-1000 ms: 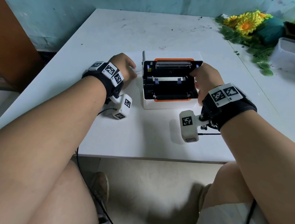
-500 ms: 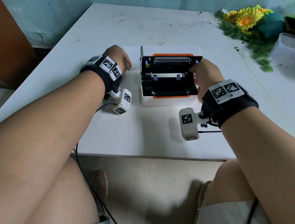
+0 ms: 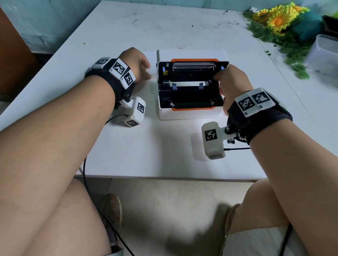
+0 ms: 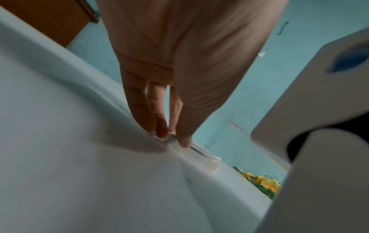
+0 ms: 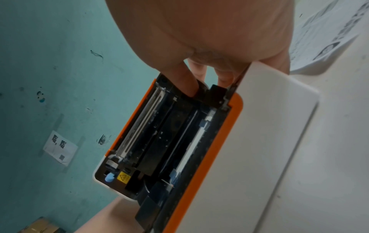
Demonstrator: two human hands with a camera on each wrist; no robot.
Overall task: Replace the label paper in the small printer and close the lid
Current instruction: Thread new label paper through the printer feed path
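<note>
The small white printer (image 3: 190, 113) sits mid-table with its orange-rimmed lid (image 3: 194, 59) raised and the black compartment exposed. A white paper strip (image 3: 187, 84) runs across the inside, also seen in the right wrist view as a paper strip (image 5: 191, 141). My right hand (image 3: 220, 81) curls over the printer's right edge. Its thumb and fingertips (image 5: 191, 88) reach into the right end of the compartment. My left hand (image 3: 148, 74) lies on the table just left of the printer. Its straight fingers (image 4: 157, 126) press a thin flat label piece (image 4: 199, 151) against the tabletop.
Artificial sunflowers (image 3: 279, 20) and a clear plastic tub (image 3: 327, 57) stand at the back right. The table's front edge (image 3: 166, 176) is close to my knees. Wrist camera modules (image 3: 212, 139) and cables hang beside both hands.
The left hand has drawn slightly away from the printer's left side. The right hand stays at the printer's right edge. The lid remains raised.
</note>
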